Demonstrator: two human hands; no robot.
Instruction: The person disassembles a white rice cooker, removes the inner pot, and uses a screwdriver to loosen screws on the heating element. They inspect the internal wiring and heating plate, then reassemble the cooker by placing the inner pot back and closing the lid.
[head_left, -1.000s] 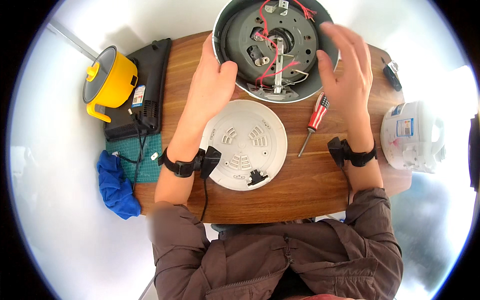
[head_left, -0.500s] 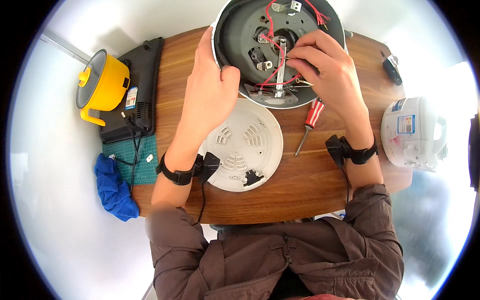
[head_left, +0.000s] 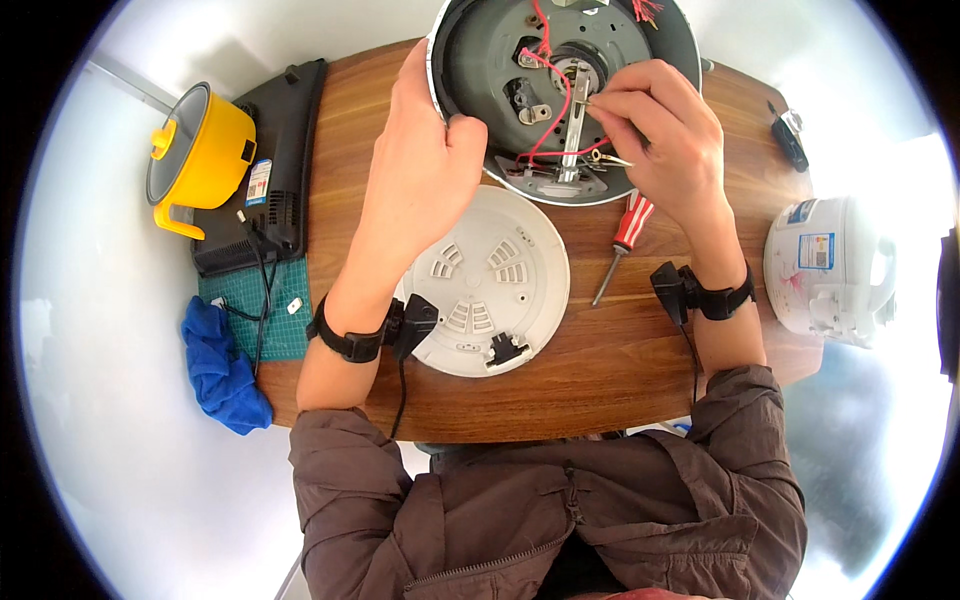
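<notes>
A grey metal appliance body (head_left: 465, 80) with red wires (head_left: 555, 135), metal brackets and a long metal strip (head_left: 574, 135) stands tilted at the top of the view. My left hand (head_left: 428, 175) is closed on its left rim. My right hand (head_left: 665, 145) reaches inside from the right, fingertips pinched at the metal strip on something small that I cannot make out. Just below lies a round off-white vented cover (head_left: 485, 320) with a small black fitting. A red-and-white striped screwdriver (head_left: 630, 225) lies by my right wrist.
At left, a yellow pot (head_left: 200, 160) rests on a black flat appliance (head_left: 280, 140), beside a green mat (head_left: 290, 330) and blue cloth (head_left: 220, 375). At right are a white appliance (head_left: 820, 265) and a small black item (head_left: 790, 140) on the wooden table (head_left: 540, 410).
My right hand has moved from beside the rim into the body, its fingers closing at the metal strip. The body has shifted slightly right. My left hand stays on the rim.
</notes>
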